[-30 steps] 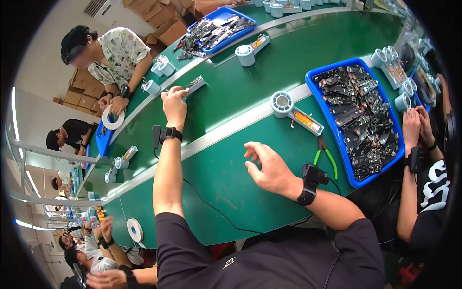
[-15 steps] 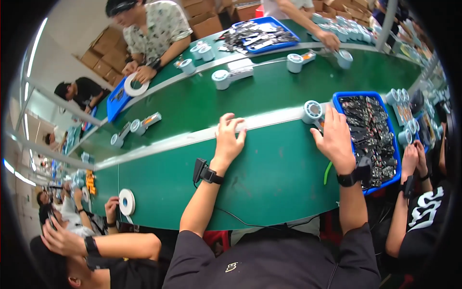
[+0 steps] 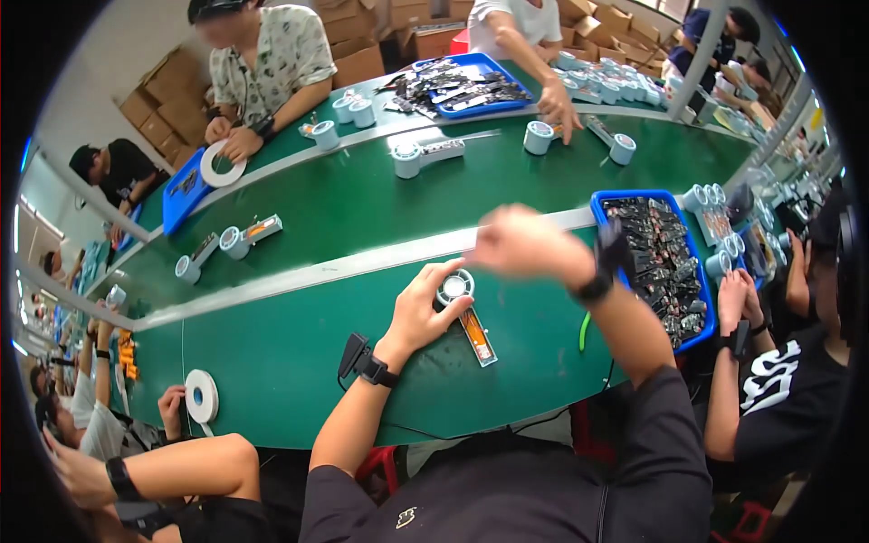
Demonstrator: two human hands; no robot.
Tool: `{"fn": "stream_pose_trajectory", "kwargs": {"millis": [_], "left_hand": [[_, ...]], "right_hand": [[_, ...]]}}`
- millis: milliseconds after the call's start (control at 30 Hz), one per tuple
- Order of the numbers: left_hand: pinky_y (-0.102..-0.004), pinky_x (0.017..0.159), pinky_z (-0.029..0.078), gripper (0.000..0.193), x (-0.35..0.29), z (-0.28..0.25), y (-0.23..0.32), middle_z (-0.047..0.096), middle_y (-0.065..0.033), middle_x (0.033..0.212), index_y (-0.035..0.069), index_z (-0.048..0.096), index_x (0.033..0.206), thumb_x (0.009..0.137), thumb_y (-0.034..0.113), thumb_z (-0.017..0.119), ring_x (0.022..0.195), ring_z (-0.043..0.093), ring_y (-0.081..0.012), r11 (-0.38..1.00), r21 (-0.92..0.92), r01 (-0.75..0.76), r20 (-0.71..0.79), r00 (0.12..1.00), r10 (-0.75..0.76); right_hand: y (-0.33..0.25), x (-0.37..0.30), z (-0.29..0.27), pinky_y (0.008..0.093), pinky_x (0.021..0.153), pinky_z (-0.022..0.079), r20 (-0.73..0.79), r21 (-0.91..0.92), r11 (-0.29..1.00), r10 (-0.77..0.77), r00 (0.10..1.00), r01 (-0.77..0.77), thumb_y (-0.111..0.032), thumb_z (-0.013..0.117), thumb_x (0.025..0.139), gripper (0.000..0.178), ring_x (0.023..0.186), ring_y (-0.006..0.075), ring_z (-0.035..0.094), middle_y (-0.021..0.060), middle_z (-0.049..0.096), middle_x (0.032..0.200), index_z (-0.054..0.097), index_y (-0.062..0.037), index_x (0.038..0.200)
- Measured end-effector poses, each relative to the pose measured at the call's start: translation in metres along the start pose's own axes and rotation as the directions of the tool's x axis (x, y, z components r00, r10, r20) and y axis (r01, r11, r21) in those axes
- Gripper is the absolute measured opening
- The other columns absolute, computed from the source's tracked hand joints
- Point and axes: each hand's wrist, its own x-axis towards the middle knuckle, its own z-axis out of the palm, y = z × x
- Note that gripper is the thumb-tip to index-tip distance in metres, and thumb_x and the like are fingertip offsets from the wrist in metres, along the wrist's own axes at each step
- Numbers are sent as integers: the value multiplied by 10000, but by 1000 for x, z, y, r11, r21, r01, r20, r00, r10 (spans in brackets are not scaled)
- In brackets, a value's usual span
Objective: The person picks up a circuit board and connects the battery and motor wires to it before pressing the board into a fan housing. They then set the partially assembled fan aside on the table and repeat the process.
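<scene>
Hands [image 3: 418,312] near fan [image 3: 476,337] (left holding), room leftward, tray edge [image 3: 710,312] rightward

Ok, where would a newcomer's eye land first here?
Probably on the pale blue device in the left hand, in the middle of the picture. Next comes the blurred right hand, up and right of it, then the blue tray of dark parts at right.

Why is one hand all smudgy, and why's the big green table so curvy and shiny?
In the head view, the right hand is smeared, likely motion blur, while the left hand looks sharper; also in the head view, the fisheye lens bends the green table, and lights probably cause its pale glare.
</scene>
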Motion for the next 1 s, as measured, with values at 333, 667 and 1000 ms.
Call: {"fn": "stream_pose_trajectory", "kwargs": {"millis": [333, 667, 1000], "left_hand": [[-316, 780, 552, 579, 0, 10, 9, 689, -100, 1144, 87, 607, 1380, 867, 293, 778, 883, 683, -203, 989, -56, 140, 44, 990, -138], [-303, 698, 535, 579, 7, 3, 7, 672, -101, 1067, 86, 593, 1382, 887, 330, 769, 775, 631, -172, 996, -13, 89, -31, 996, -89], [-569, 993, 449, 734, 41, -185, -133, 471, -170, 1454, 276, 622, 1357, 684, 439, 866, 1212, 523, -457, 195, 758, 622, -640, 768, 39]], "right_hand": [[241, 97, -11, 557, 879, 554, -688, -129, 786, 369, 626, -605, -319, 660, 898, 578, 964, 441, 709, 236, 731, 1009, 491, -66, 1390], [183, 102, -10, 414, 698, 564, -377, -19, 999, 32, 925, -43, -258, 688, 896, 279, 770, 320, 719, 197, 716, 801, 719, 20, 897], [12, -49, -9, 366, 635, 521, -21, -7, 984, -180, 983, 180, -187, 728, 905, 225, 681, 239, 675, 164, 688, 764, 698, 4, 1020]]}}
